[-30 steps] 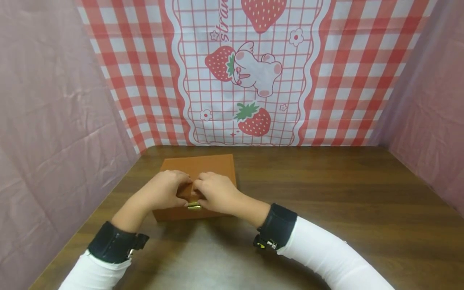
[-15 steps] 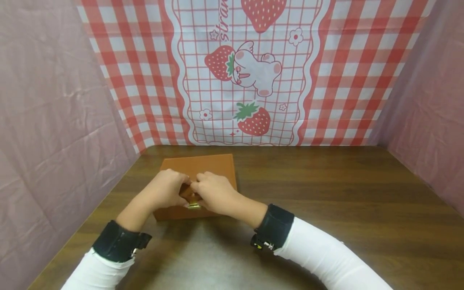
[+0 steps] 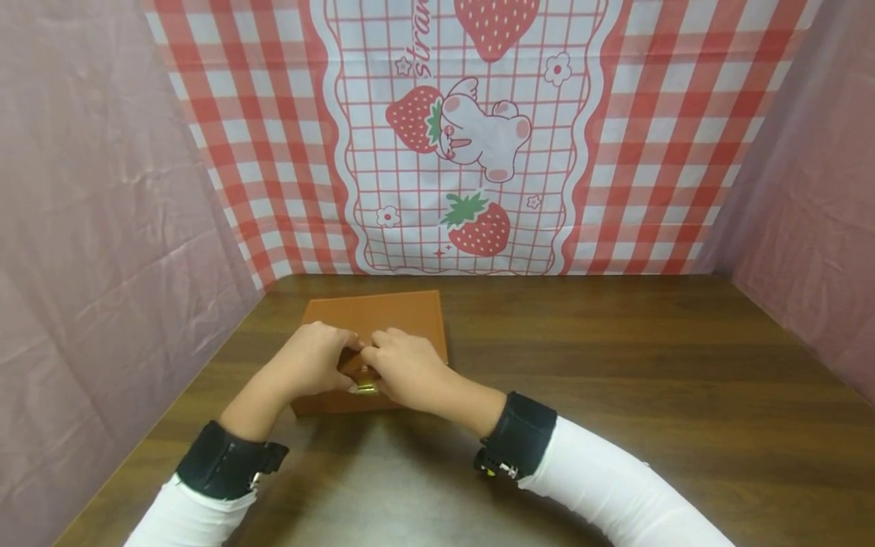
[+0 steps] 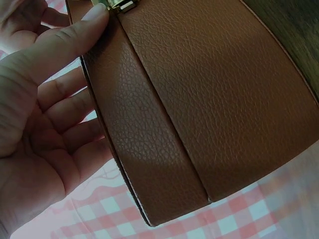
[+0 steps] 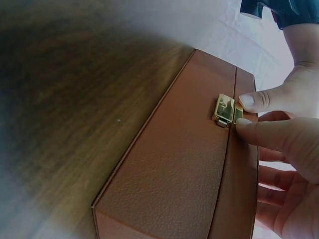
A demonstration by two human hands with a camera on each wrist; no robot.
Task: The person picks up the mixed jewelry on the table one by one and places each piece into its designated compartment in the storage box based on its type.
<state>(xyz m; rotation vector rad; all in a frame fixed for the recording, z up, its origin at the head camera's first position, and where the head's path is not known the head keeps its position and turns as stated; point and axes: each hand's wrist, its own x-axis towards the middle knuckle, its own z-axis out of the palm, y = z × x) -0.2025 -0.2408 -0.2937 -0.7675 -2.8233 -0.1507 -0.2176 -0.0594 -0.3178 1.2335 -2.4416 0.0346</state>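
Note:
A brown leather-look box stands on the left of the table, its lid down in the head view. At the middle of its front edge sits a gold clasp, seen close in the right wrist view as a metal plate. My left hand grips the lid's edge, thumb at the clasp and the other fingers over the top. From the right, my right hand holds the same edge in the same way. Both thumbs press side by side at the clasp's upper part.
The wooden table stretches to the right of the box. Behind it hangs a red-and-white checked strawberry cloth. Pinkish cloth walls the left side, with similar cloth on the right.
Both hands stay at the clasp with only slight shifts. The left forearm has moved a little to the right. The box stands in the same place.

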